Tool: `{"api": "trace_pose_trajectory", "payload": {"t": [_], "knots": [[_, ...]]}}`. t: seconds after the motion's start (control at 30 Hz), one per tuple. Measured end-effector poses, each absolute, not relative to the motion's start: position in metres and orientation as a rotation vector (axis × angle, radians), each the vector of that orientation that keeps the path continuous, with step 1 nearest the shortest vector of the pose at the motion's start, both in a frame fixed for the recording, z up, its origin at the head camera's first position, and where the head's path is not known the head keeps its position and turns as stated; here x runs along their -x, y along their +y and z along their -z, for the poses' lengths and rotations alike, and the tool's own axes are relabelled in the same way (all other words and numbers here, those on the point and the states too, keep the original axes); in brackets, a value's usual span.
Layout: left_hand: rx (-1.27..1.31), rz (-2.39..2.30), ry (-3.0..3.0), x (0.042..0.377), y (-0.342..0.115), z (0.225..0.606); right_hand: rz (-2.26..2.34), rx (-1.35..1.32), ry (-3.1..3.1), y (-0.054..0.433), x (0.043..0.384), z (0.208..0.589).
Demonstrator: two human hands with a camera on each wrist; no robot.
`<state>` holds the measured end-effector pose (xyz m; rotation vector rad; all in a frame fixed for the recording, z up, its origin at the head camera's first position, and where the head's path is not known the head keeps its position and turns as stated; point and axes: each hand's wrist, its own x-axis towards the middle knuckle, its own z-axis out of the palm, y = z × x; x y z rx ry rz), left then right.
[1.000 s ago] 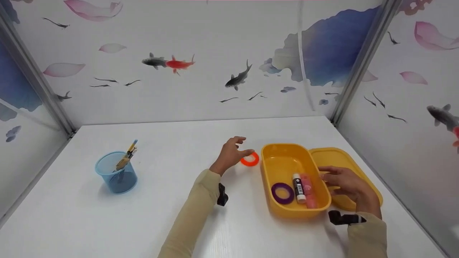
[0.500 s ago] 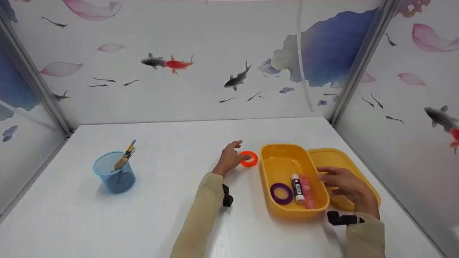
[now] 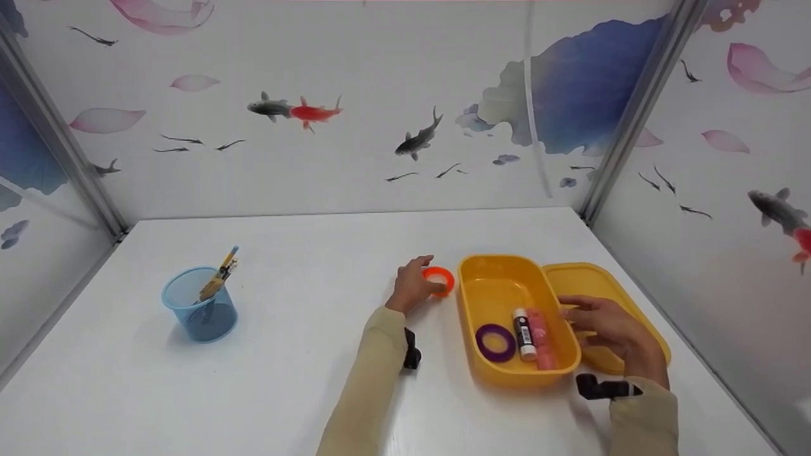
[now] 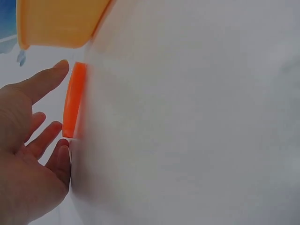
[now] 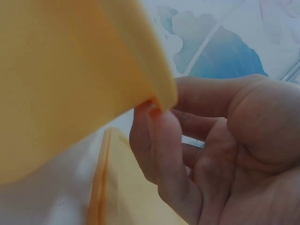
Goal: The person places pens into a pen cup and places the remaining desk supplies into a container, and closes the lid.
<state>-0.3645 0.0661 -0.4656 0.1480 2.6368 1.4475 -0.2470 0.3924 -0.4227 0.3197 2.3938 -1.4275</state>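
Note:
My left hand [image 3: 413, 286] reaches around an orange ring, a roll of tape [image 3: 443, 272], lying on the white table. In the left wrist view, the thumb tip stands near one end of the tape [image 4: 75, 101] and the fingertips are close to the other end, the fingers only loosely bent. My right hand [image 3: 611, 326] holds the rim of a yellow box [image 3: 500, 266]; in the right wrist view, bent fingers [image 5: 166, 145] tuck under the rim. The box contains a purple tape roll [image 3: 483, 351], a white-and-black glue stick [image 3: 524, 335] and a pink stick-like item [image 3: 540, 339].
The yellow lid [image 3: 576, 272] lies right of the box, partly beneath the right hand. A blue mesh cup [image 3: 203, 316] with brushes and a pencil [image 3: 229, 256] stands at the left of the table [image 3: 285, 380]. Patterned walls enclose the back and sides.
My left hand has shifted slightly right and nearer, its thumb moving down across the orange tape roll. The right hand stays at the box rim.

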Motion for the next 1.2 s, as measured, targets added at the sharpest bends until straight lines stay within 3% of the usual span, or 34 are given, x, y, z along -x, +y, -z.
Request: {"api": "trace_pose_trajectory", "payload": {"t": [1.2], "knots": [[-0.284, -1.249, 2.722, 0.356, 0.063, 0.456, 1.409, -0.268, 2.426, 0.394, 0.247, 0.425]]}}
